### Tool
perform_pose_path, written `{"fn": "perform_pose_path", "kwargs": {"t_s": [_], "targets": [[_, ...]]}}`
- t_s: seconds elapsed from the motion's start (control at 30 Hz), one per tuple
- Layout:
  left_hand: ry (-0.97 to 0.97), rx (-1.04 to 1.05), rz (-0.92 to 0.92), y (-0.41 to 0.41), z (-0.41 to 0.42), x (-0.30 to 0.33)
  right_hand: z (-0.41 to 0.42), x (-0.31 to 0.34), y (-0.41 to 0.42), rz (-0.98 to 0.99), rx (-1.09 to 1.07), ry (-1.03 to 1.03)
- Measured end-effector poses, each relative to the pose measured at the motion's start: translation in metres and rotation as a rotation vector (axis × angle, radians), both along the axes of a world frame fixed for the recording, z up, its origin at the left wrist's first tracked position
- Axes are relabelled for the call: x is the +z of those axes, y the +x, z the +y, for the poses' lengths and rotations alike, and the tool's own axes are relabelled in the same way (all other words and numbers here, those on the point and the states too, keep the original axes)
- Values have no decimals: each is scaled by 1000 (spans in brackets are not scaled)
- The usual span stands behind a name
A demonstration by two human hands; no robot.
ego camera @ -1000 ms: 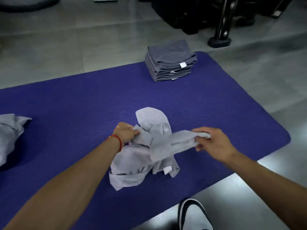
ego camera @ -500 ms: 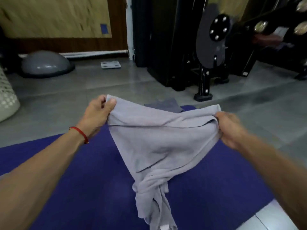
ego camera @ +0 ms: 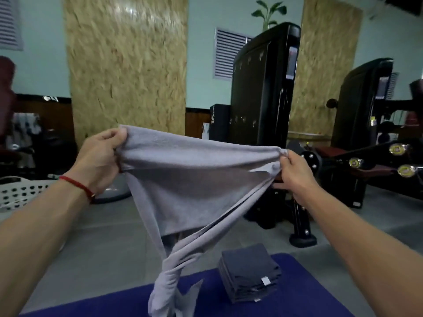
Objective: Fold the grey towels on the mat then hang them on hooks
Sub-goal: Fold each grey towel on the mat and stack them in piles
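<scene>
Grey cloth fills the middle of the view: a towel (ego camera: 194, 179) held up in the air above the blue mat (ego camera: 297, 300), stretched wide between two hands. The left hand (ego camera: 98, 161) grips the towel's upper left corner, thumb on top and fingers curled tight under the bunched edge. A red string bracelet (ego camera: 79, 186) circles that wrist. The right hand (ego camera: 295, 177) pinches the towel's opposite corner, fingers folded closed round a gathered fold of cloth, with one finger showing straight below the towel's edge. The top edge of the towel runs taut from one fist to the other. Below that edge the cloth narrows to a twisted tail, and its lower end hangs down in front of the mat's far edge; whether it touches the mat cannot be told.

To the right of the towel's tail, a stack of folded darker grey towels (ego camera: 249, 275) sits on the mat, apart from the held towel. Behind the towel, black gym machines (ego camera: 263, 88) stand on the grey floor (ego camera: 103, 243). To the left of the towel, past the left wrist, the rim of a white perforated basket (ego camera: 20, 193) shows.
</scene>
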State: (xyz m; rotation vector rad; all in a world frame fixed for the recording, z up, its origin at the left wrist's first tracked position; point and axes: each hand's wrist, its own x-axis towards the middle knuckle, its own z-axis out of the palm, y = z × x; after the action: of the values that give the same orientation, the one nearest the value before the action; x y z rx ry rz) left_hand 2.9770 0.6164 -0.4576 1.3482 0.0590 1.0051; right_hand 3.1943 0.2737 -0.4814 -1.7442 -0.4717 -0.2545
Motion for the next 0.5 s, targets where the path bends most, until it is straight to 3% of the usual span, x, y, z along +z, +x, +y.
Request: {"fn": "perform_pose_path", "kwargs": {"t_s": [0.13, 0.23, 0.33, 0.5], "targets": [[283, 383, -169, -13, 9, 27, 20, 26, -7, 84, 113, 179], [329, 491, -264, -17, 6, 35, 29, 20, -2, -75, 26, 68], [385, 640, -285, -22, 8, 37, 31, 15, 1, -192, -4, 96], [507, 757, -283, -25, 10, 38, 28, 7, 15, -185, 25, 158]]}}
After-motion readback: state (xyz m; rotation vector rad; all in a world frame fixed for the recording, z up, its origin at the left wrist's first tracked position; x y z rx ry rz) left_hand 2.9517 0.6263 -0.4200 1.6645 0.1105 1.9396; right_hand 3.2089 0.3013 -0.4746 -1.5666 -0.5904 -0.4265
